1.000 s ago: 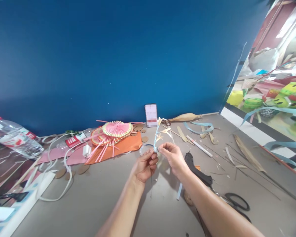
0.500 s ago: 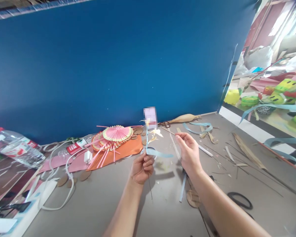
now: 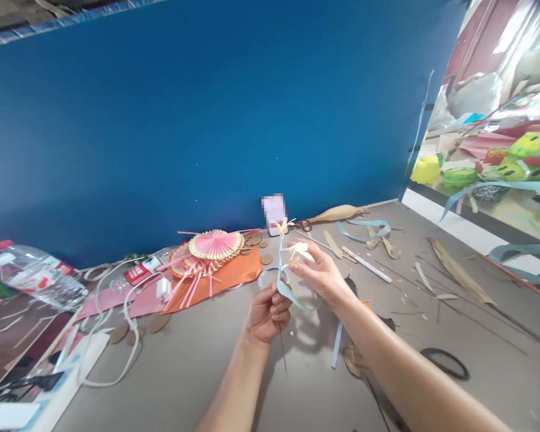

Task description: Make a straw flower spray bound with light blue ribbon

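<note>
My left hand (image 3: 269, 315) is closed around the thin stem of a handmade flower (image 3: 281, 255), which stands upright. Pale blue tape (image 3: 292, 295) wraps the stem, its loose end curling to the right. Cream petals show at the top and in a lower blossom (image 3: 299, 248) on the right side. Beside that lower blossom is my right hand (image 3: 321, 273), thumb and fingers apart and the fingertips close to the petals; whether they touch is hard to see. Below the left hand a bare wire end (image 3: 283, 354) sticks out. Behind the stem lies a clear tape roll (image 3: 270, 277).
A phone (image 3: 275, 215) leans on the blue panel (image 3: 234, 120). Pink paper fans (image 3: 216, 245) lie on orange paper (image 3: 234, 273). White cable (image 3: 117, 381), bottles (image 3: 42, 279) and a power strip (image 3: 72, 372) are left. Dry husks (image 3: 459, 276), wires and a black ring (image 3: 445, 364) lie right.
My right hand has moved left to the lower blossom, its fingers now apart rather than pinched. The flower and my left hand have shifted slightly right; the loose tape end now hangs lower.
</note>
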Motion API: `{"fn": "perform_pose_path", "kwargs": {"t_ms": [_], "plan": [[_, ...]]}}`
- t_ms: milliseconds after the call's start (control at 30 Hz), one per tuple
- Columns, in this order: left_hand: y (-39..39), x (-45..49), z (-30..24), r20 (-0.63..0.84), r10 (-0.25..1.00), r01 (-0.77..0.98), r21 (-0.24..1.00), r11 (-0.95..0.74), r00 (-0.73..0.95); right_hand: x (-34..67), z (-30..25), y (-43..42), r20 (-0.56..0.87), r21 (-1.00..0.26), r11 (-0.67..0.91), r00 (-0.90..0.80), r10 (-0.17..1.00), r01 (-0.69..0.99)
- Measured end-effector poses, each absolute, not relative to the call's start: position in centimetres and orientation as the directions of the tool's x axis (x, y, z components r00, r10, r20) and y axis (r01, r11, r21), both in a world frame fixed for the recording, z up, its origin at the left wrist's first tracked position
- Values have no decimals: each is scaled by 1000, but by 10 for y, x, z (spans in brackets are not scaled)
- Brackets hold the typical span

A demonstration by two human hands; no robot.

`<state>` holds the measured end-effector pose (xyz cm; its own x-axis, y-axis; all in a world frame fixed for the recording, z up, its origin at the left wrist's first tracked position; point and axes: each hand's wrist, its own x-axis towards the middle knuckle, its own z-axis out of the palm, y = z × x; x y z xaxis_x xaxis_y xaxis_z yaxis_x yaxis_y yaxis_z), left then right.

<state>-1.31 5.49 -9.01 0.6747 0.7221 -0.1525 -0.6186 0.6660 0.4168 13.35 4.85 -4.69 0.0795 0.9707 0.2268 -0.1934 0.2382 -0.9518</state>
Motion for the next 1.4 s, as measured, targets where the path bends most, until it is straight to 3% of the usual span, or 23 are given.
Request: {"fn": "perform_pose_path", "kwargs": {"t_ms": [200, 600, 933, 1167, 1400], "plan": [[53, -7, -95, -136, 663, -558, 431, 709, 736, 132, -54, 43, 226, -936, 257, 149, 963, -240], [52, -2, -96, -179, 663, -508, 509, 695, 727, 128, -59, 48, 257, -891, 309, 192, 947, -334], [52, -1, -97, -229, 677, -476, 557, 680, 699, 132, -56, 46, 327, -918, 364, 215, 920, -159], [52, -4, -96, -198, 674, -512, 511, 691, 711, 133, -52, 43, 312, -931, 339, 186, 932, -135], [54, -8, -95, -157, 691, -590, 411, 695, 705, 132, -57, 44, 258, -929, 301, 206, 944, -216]]}}
